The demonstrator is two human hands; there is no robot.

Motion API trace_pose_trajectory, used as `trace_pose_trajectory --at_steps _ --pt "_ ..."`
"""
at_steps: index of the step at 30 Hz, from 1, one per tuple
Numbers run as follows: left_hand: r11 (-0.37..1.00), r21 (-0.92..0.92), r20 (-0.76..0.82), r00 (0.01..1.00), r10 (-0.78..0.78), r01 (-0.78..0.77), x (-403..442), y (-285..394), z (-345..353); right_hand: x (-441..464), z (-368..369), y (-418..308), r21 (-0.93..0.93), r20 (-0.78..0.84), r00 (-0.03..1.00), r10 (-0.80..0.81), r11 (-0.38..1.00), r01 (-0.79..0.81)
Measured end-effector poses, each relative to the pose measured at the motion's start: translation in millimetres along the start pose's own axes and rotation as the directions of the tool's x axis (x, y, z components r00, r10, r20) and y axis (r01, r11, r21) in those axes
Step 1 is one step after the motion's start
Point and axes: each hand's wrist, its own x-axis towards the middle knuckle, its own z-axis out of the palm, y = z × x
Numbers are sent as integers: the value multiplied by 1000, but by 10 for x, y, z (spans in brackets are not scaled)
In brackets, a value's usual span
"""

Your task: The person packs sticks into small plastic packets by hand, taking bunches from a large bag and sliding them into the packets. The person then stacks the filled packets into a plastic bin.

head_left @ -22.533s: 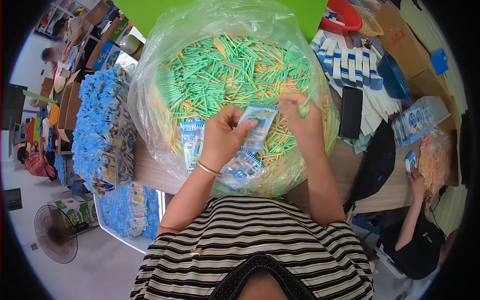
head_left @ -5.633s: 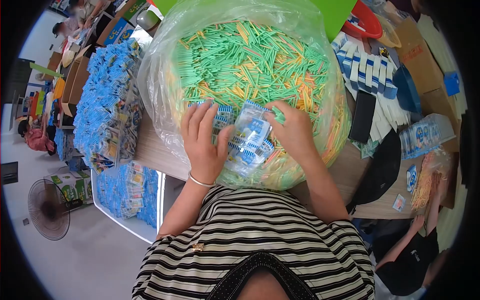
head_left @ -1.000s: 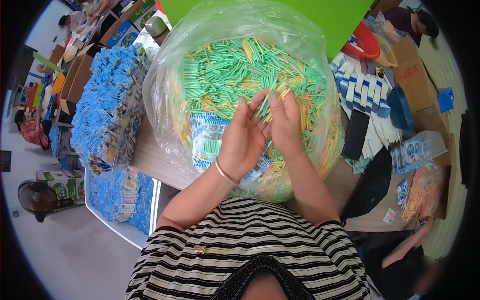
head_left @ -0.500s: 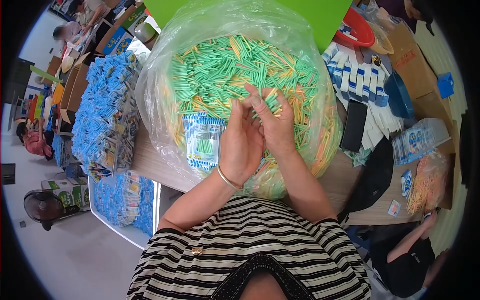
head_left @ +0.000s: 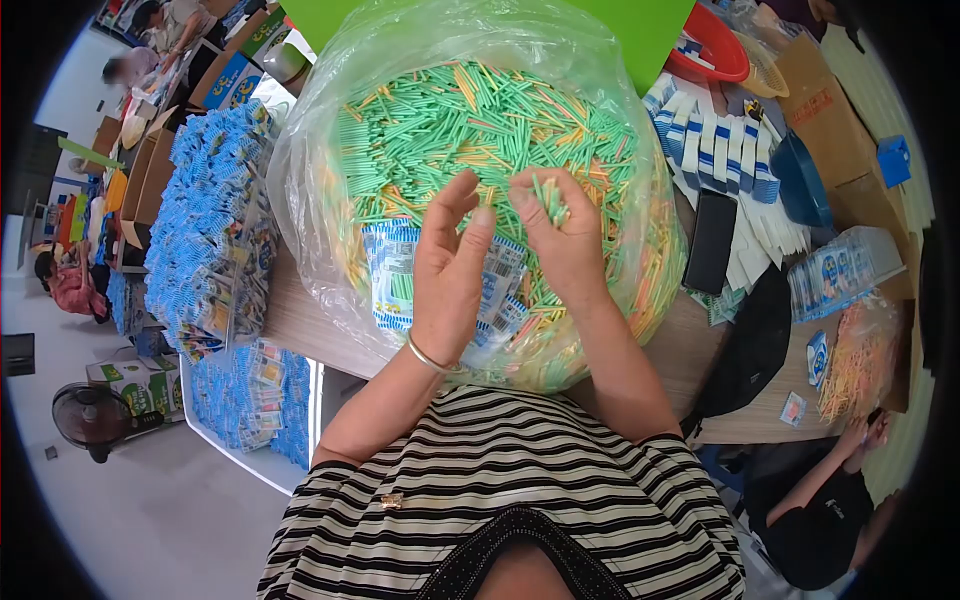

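Note:
A big clear plastic bag (head_left: 300, 200) lies open in front of me, full of thin green, yellow and pink sticks (head_left: 450, 125). My right hand (head_left: 567, 245) is closed around a small bunch of green and yellow sticks (head_left: 549, 195), their ends showing between thumb and fingers. To its left, my left hand (head_left: 447, 275) has its fingers curved and thumb apart, with nothing visible in it. Blue-and-white printed packets lie on the sticks around my left hand: one packet (head_left: 390, 262) at its left, another packet (head_left: 505, 285) at its right, partly covered by the hand.
A tall pile of blue packets (head_left: 205, 230) stands left of the bag, above a white bin (head_left: 315, 400) of more packets. At right are a black phone-like slab (head_left: 712, 240), folded white-and-blue cartons (head_left: 720, 150), a red basin (head_left: 715, 45) and a co-worker's arm (head_left: 815, 480).
My hands have drawn apart; the left moved left and its fingers loosened. The packet right of it has come into view. The right hand still keeps its bunch of sticks.

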Motion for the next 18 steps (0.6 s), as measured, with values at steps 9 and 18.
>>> trace_pose_trajectory --at_steps 9,18 --pt "465 578 467 739 485 -670 190 112 -177 -80 -18 75 -246 170 946 -275 918 311" --pt "882 30 -5 882 472 -471 422 406 -190 -175 -65 323 -172 165 986 32 985 -3"
